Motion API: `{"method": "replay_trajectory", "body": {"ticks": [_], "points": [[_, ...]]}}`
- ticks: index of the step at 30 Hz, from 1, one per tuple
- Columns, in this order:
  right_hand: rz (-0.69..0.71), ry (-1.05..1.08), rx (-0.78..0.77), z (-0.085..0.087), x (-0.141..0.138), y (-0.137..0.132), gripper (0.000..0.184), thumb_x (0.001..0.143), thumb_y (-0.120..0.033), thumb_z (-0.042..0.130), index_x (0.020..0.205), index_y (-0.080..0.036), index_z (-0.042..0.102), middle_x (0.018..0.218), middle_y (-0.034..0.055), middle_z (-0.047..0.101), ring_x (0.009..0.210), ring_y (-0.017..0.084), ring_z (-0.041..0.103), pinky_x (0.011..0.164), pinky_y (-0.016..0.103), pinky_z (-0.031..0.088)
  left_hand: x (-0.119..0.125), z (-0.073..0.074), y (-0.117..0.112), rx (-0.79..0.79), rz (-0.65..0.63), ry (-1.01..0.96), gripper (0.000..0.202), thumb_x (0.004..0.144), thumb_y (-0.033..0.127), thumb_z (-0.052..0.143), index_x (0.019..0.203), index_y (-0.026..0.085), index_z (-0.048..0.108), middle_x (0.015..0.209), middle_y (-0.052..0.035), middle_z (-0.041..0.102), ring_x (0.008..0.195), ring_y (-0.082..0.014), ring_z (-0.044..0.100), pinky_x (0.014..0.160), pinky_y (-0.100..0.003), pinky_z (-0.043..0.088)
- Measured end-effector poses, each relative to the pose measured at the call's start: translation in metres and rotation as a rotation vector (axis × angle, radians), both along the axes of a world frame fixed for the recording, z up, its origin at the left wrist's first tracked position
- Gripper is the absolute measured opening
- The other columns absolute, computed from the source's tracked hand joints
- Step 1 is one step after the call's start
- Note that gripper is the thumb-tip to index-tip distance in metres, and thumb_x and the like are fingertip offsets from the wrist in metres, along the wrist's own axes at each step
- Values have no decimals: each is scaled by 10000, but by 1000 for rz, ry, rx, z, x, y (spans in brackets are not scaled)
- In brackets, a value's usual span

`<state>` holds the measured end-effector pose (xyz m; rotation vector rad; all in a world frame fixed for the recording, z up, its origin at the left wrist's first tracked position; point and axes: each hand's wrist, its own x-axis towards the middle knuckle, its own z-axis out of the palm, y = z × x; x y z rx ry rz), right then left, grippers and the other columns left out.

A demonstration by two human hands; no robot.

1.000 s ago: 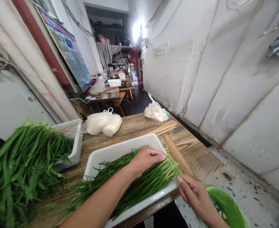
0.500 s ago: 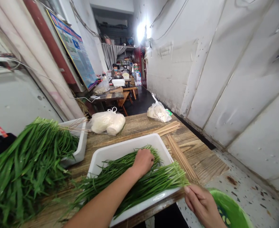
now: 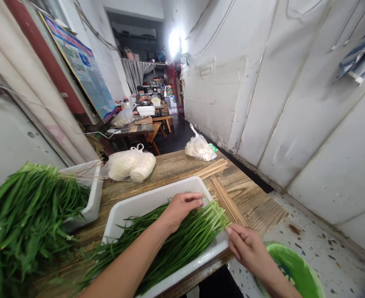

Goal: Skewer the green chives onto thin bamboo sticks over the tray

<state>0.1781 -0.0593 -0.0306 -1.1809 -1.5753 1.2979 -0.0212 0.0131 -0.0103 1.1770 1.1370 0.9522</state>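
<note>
Garlic chives [image 3: 185,244] lie in a white plastic tub [image 3: 151,195], their pale cut ends toward the right. My left hand [image 3: 182,209] is over the bunch, thumb and forefinger pinched together around what looks like the tip of a garlic chive. At the tub's right rim, beside the cut ends, my right hand [image 3: 247,248] is closed in a pinch. What its fingertips hold is hidden or too thin to make out. Thin bamboo skewers [image 3: 227,200] lie on the wooden table just beyond the tub.
A second tub [image 3: 92,198] on the left carries a big heap of chives [image 3: 30,203]. Two plastic bags [image 3: 133,163] [image 3: 200,147] stand at the table's far edge. A green bucket [image 3: 306,273] is on the floor at right. Another person [image 3: 141,94] sits far back.
My left hand has risen from within the chives to above their cut ends, its pinch now showing. My right hand stays by the cut ends. The view has turned slightly right.
</note>
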Motion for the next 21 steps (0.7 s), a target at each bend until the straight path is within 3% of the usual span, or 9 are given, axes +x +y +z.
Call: {"method": "replay_trajectory", "body": {"ticks": [9, 21], "points": [[-5, 53, -15, -1, -2, -2, 414, 884, -451, 420, 566, -196, 350, 412, -84, 334, 376, 61, 275, 392, 205, 207, 7, 7, -3, 13, 72, -46, 290, 609, 336, 713, 828, 146, 717, 727, -46, 676, 619, -111, 506, 654, -246, 392], [-3, 56, 3, -1, -3, -1, 416, 888, -444, 414, 561, -196, 353, 409, -82, 336, 381, 60, 265, 390, 208, 189, 8, 6, -4, -24, 79, -37, 349, 589, 334, 719, 876, 136, 707, 801, -65, 690, 692, -146, 550, 719, -281, 410]]}}
